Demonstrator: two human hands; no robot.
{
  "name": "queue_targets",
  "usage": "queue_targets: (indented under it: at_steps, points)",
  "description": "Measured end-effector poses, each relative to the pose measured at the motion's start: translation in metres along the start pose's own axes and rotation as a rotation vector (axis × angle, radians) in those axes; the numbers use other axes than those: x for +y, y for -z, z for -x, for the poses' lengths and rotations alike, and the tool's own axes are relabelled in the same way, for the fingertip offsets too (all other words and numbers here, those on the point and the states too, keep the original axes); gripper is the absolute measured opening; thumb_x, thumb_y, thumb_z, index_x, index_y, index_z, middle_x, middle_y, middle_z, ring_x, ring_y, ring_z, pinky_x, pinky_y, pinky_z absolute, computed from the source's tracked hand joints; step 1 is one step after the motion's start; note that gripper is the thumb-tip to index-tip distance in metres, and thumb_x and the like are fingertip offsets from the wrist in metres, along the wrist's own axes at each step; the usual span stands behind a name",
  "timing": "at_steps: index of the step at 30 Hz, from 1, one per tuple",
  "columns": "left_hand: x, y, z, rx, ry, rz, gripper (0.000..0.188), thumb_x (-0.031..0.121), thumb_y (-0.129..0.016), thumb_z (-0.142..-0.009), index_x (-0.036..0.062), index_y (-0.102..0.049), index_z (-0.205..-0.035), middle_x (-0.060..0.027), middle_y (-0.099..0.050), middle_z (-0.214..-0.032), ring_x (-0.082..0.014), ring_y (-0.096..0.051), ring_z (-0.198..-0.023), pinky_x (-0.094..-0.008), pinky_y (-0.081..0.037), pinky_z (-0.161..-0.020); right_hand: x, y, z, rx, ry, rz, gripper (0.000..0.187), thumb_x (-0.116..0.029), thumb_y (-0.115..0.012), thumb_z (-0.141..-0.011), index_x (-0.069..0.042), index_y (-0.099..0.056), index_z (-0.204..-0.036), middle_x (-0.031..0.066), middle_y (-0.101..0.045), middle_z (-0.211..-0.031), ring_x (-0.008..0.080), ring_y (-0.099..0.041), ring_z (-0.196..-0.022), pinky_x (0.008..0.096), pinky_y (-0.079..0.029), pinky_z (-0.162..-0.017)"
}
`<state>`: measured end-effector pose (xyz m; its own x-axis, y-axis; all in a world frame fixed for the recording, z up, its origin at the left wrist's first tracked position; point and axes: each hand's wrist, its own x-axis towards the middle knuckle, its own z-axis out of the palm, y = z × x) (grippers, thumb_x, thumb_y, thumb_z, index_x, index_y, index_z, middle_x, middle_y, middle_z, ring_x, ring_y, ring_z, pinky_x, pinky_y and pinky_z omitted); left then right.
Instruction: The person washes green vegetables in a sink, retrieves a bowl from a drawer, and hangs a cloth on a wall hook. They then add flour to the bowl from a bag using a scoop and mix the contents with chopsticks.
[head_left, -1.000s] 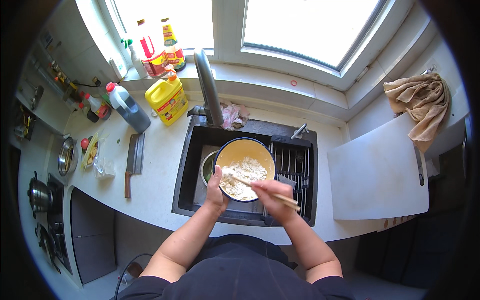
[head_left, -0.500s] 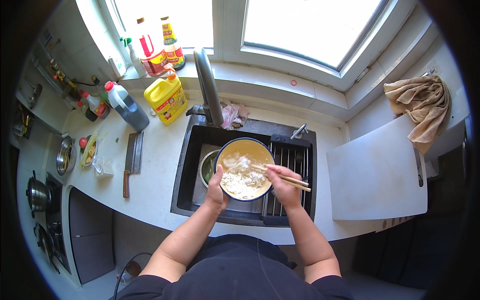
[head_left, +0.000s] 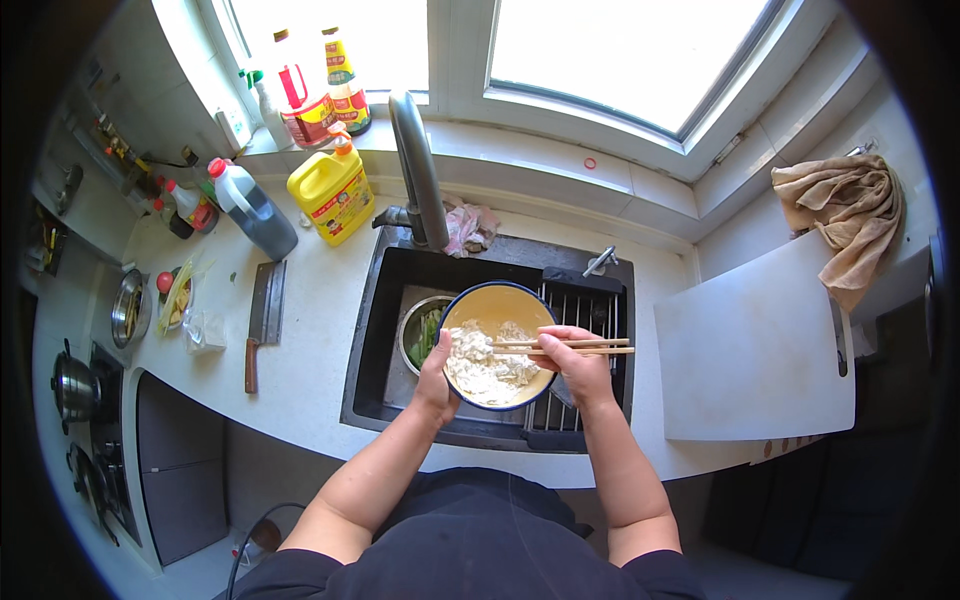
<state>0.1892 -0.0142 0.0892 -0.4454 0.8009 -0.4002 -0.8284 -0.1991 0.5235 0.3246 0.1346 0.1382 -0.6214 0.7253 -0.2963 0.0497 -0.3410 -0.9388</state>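
Observation:
A yellow bowl [head_left: 497, 303] with a dark blue rim is held above the sink, tilted toward me. My left hand [head_left: 436, 385] grips its left side, thumb over the rim. Inside lies a white, clumpy, flour-like mixture [head_left: 485, 366]. My right hand [head_left: 580, 368] is closed around a pair of wooden chopsticks [head_left: 610, 346], their tips in the mixture. Behind the bowl, a round metal bowl [head_left: 404, 335] with green vegetables [head_left: 425, 335] stands in the dark sink [head_left: 372, 375]; the yellow bowl hides part of it.
The faucet [head_left: 418, 180] rises at the sink's back, with a drying rack [head_left: 550, 415] on its right side. A cleaver [head_left: 266, 310] lies left, below a yellow jug [head_left: 332, 195] and a dark-filled bottle [head_left: 255, 212]. A white cutting board [head_left: 755, 345] stands right, near a brown cloth [head_left: 845, 205].
The bowl has shifted slightly right and toward me, showing more of the green vegetables. The chopsticks have swung to nearly level, and the mixture looks more clumped.

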Motion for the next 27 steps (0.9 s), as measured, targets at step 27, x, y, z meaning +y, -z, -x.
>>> queue_targets:
  at_steps: [27]
  points:
    - [0.021, -0.011, -0.007, 0.096, -0.069, 0.007, 0.064, 0.054, -0.035, -0.097, 0.0036, -0.039, -0.137, -0.015, -0.049, -0.135, -0.0269, -0.049, -0.125, -0.0402, -0.039, -0.104, -0.028, -0.004, 0.048, -0.383, 0.797, 0.695, 0.011, -0.009, -0.073, -0.078, -0.004, -0.071, -0.087, 0.0105, -0.071, -0.085, 0.0244, -0.07, -0.08, 0.0319, -0.056, -0.071]
